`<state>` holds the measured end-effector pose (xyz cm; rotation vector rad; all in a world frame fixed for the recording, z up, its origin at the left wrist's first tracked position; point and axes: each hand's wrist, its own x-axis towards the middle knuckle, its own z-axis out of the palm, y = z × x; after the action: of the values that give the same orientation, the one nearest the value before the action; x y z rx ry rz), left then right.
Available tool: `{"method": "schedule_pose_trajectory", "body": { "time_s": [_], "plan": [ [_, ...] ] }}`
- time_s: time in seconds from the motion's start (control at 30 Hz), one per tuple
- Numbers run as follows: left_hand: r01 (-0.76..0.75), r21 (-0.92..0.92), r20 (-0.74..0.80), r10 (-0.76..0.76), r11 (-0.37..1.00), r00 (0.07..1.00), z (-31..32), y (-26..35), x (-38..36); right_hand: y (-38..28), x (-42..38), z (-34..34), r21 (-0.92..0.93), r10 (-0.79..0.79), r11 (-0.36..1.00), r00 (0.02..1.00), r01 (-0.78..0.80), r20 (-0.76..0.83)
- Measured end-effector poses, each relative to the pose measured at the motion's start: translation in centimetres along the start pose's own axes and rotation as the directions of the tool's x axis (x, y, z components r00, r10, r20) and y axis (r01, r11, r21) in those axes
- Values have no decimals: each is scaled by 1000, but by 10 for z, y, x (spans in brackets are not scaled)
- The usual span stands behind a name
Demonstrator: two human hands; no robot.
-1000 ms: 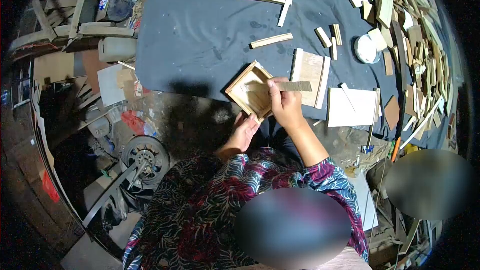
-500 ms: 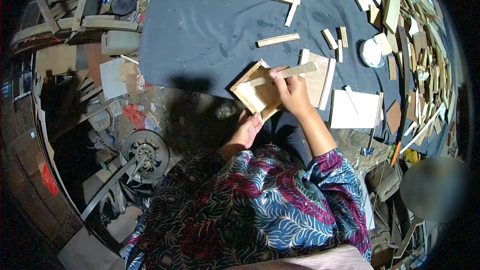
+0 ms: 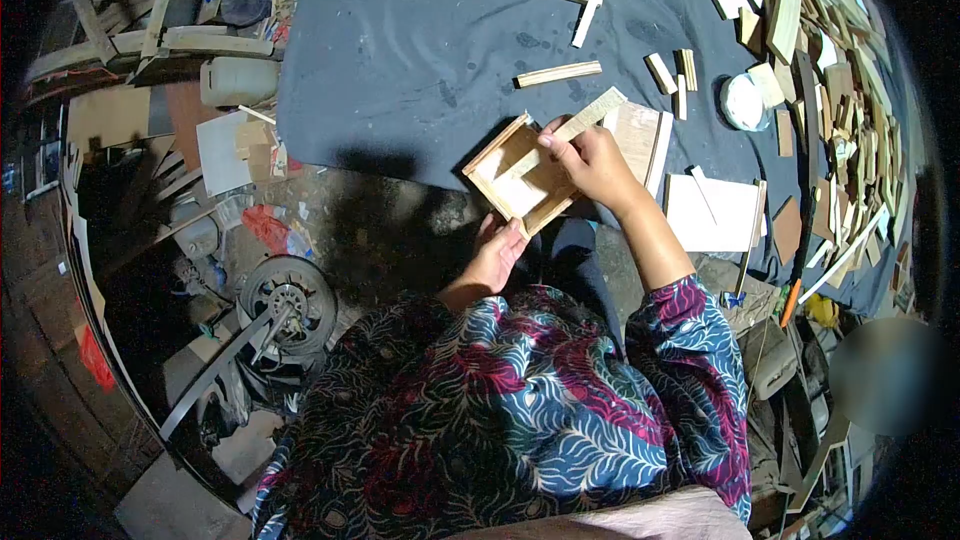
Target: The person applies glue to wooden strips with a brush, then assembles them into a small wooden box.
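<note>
A small open wooden box (image 3: 480, 161) is tilted at the near edge of the cloth-covered table. My left hand (image 3: 495, 258) grips its lower corner, thumb along the wall and fingers underneath. In my right hand (image 3: 598, 162) a thin, flat, light-brown strip (image 3: 592, 114) is pinched between thumb and fingers. One end of the strip reaches down into the box and the other sticks out past my knuckles. Partly behind my right hand lies a wooden panel (image 3: 636, 130) with a pale batten along its edge.
Dark cloth (image 3: 400, 60) covers the table. On it lie a loose wood strip (image 3: 558, 74), short offcuts (image 3: 660, 74), a white panel (image 3: 712, 212) and a tub of white paste (image 3: 743, 103). Wood scraps (image 3: 845, 130) pile up at right. A wheel (image 3: 288, 308) is at lower left.
My right hand has turned the strip steeper, its outer end swinging up and its inner end now showing deeper in the box. My left hand keeps its hold on the corner.
</note>
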<state>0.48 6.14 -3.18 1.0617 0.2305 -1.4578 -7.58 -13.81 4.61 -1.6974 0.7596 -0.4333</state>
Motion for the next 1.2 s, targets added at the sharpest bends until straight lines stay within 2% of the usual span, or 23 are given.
{"method": "schedule_pose_trajectory", "body": {
  "time_s": [0.03, 0.13, 0.37, 0.43, 0.57, 0.77, 0.83, 1.0, 1.1, 1.13, 1.2],
  "plan": [
    [0, -1, 0, 0, 1000, 1000, -1, -1, 0, -1, 0, -2, -5, 48, 999, 998, -48, 49],
    [10, 1, 21, -10, 1000, 1000, 1, 1, 0, 3, -2, -3, -11, -4, 1000, 1000, 5, 30],
    [0, 25, 27, -1, 1000, 1000, 2, 2, -1, 5, -2, -8, -29, 12, 1000, 995, -9, 98],
    [-15, 30, 24, 14, 999, 1000, 3, 2, -2, 4, -2, -10, -71, 109, 992, 985, -100, 136],
    [-10, 20, 33, 9, 1000, 999, 0, 0, -1, 5, -3, -10, -23, 117, 993, 983, -115, 141],
    [-5, 4, -14, 5, 1000, 1000, 6, 1, -3, -4, -6, -8, -95, 68, 994, 986, -53, 151],
    [0, -16, -41, -1, 1000, 999, 7, -1, -3, -25, -7, -5, -283, 162, 952, 978, -118, 135],
    [-38, 7, 39, 37, 999, 999, 0, -6, 3, -39, -9, 23, -343, 27, 939, 998, -7, 55],
    [10, -26, -9, -10, 1000, 1000, -5, -12, 5, -47, -13, 29, -377, 41, 925, 999, -40, -8],
    [4, -35, -7, -5, 999, 1000, -4, -12, 5, -48, -16, 29, -375, -7, 927, 1000, 3, -9],
    [-91, -56, 68, 95, 994, 993, -2, -12, 5, -57, -26, 27, -392, -5, 920, 1000, -1, -14]
  ]
}}
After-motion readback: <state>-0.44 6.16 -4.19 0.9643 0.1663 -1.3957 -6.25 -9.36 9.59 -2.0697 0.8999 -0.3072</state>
